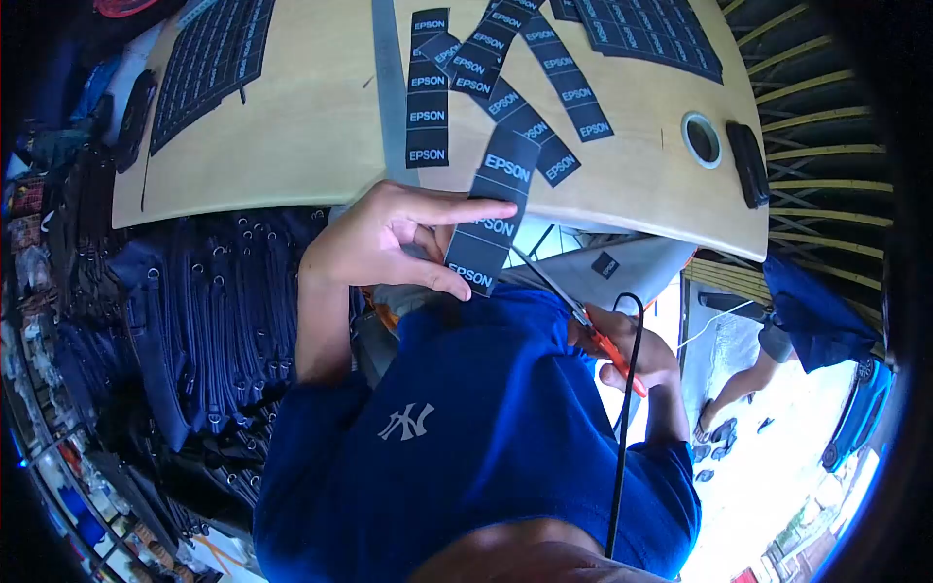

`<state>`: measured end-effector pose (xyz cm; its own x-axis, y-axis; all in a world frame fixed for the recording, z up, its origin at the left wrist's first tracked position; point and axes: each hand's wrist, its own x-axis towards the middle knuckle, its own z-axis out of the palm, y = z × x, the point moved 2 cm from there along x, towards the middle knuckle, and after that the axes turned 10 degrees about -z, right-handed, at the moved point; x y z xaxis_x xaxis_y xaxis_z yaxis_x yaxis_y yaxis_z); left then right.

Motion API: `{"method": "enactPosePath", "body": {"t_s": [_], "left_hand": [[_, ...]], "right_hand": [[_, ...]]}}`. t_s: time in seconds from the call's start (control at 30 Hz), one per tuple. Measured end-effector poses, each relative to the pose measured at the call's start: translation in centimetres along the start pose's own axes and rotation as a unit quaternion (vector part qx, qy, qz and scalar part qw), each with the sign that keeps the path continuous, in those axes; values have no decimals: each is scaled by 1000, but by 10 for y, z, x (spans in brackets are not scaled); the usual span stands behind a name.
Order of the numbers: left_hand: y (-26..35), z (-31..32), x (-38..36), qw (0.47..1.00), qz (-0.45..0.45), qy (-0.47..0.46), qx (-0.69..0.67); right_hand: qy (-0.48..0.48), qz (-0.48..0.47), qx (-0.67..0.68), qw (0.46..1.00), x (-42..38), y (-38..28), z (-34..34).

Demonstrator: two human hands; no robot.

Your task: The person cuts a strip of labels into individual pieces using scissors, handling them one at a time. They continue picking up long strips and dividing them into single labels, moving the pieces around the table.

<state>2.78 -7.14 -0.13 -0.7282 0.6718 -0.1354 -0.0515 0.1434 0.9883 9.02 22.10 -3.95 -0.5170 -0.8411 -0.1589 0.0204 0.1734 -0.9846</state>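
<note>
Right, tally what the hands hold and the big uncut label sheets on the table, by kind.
label strip, in the left hand: 1
scissors, in the right hand: 1
big label sheets: 2
Total: 4

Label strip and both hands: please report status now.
Left hand pinches EPSON label strip at table edge. Right hand holds orange-handled scissors, blades near strip. Loose cut strips lie beyond.

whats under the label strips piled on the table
The loose label strips lie overlapping on the bare wooden table, and a grey ruler runs under the left one. What lies beneath the overlaps is covered. The left hand holds another strip off the table's edge.
</note>
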Motion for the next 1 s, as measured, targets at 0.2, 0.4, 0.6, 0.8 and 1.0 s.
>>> {"method": "enactPosePath", "body": {"t_s": [0.2, 0.4, 0.6, 0.8, 1.0], "left_hand": [[-2, 9, 7, 996, -6, -69, 60], [-4, 14, 12, 991, -31, -118, 56], [-11, 15, 15, 989, -25, -141, 44], [-14, 15, 18, 990, -3, -138, 35], [-14, 15, 21, 990, 26, -134, 32]], "right_hand": [[-63, -36, 3, 997, 5, 6, -1], [-70, -77, -11, 995, 9, 9, -3], [-61, -77, -15, 995, 10, 8, -5], [-65, -64, -17, 996, 10, 6, -7], [-77, -39, 5, 996, 10, 3, -7]]}}
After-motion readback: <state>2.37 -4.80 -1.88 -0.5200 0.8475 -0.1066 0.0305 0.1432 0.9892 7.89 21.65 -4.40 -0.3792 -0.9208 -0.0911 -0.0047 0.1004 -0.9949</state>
